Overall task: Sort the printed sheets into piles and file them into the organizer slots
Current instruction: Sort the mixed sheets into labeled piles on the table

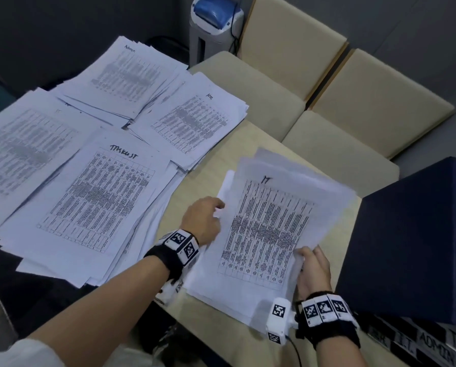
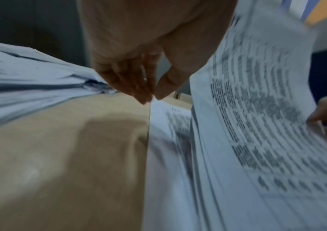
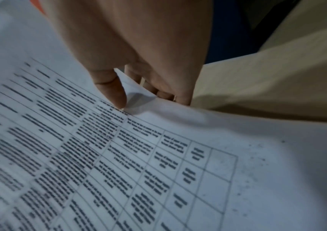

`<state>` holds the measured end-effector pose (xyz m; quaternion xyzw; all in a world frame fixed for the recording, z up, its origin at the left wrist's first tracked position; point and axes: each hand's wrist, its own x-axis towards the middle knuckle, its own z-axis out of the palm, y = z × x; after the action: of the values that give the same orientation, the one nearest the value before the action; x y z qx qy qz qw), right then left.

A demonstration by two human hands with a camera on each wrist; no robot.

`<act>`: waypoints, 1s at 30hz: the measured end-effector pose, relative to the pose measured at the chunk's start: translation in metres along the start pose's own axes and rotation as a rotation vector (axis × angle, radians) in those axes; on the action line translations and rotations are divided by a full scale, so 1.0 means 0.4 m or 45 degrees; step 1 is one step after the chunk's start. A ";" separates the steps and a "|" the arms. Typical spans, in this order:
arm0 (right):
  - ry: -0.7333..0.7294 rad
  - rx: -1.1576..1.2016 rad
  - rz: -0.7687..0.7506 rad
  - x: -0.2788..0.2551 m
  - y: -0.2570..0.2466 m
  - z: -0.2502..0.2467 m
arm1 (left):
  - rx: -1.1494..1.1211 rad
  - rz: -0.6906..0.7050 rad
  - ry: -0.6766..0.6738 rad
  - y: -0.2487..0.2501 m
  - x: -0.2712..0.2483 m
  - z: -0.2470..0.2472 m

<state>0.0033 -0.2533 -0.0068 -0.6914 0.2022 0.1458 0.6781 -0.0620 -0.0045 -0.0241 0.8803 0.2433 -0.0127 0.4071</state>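
A stack of printed sheets marked "IT" is held tilted over the table's near right part. My left hand is at the stack's left edge; in the left wrist view the left hand pinches the edge of a lower sheet between thumb and fingers. My right hand grips the stack's near right corner. The right wrist view has the right hand with thumb on the top sheet and fingers beneath. The dark blue organizer stands at the right, with slot labels at its near end.
Sorted piles cover the table's left: "Admin", "HR", "Task list" and one more. A strip of bare table lies between the piles and the held stack. Beige chairs and a white and blue machine stand behind.
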 end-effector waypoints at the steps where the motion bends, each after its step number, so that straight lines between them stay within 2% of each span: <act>1: 0.014 -0.007 -0.034 -0.002 -0.022 0.013 | -0.152 0.047 -0.065 0.023 -0.003 -0.019; 4: -0.035 0.047 -0.052 -0.019 -0.099 0.063 | -0.502 0.140 -0.107 0.093 -0.004 -0.066; 8: -0.091 0.055 -0.319 -0.038 -0.184 0.128 | -0.653 0.189 0.140 0.163 0.026 -0.114; 11: -0.032 0.138 -0.431 -0.057 -0.201 0.160 | -0.825 0.279 0.334 0.176 0.042 -0.136; 14: -0.023 0.005 -0.418 -0.047 -0.153 0.174 | -0.719 0.206 0.283 0.127 0.056 -0.114; 17: -0.063 -0.221 -0.353 -0.029 -0.095 0.180 | -0.476 -0.002 0.090 0.046 0.050 -0.076; 20: -0.073 -0.305 -0.484 -0.021 -0.080 0.201 | -0.631 -0.070 0.103 -0.012 0.024 -0.073; 23: -0.134 -0.257 -0.607 -0.046 -0.096 0.252 | -0.824 -0.084 0.179 -0.035 0.010 -0.134; 25: -0.228 -0.176 -0.561 -0.065 -0.092 0.301 | -0.843 -0.071 0.289 -0.056 0.009 -0.205; 28: -0.326 -0.155 -0.316 -0.088 -0.045 0.380 | -0.827 -0.123 0.404 -0.130 0.004 -0.336; 30: -0.465 -0.216 -0.138 -0.111 0.017 0.429 | -0.793 -0.167 0.468 -0.219 -0.008 -0.433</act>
<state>-0.0265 -0.0785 0.0018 -0.7179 0.0255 0.2484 0.6498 -0.1338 0.1675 0.0301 0.6842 0.3605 0.1943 0.6034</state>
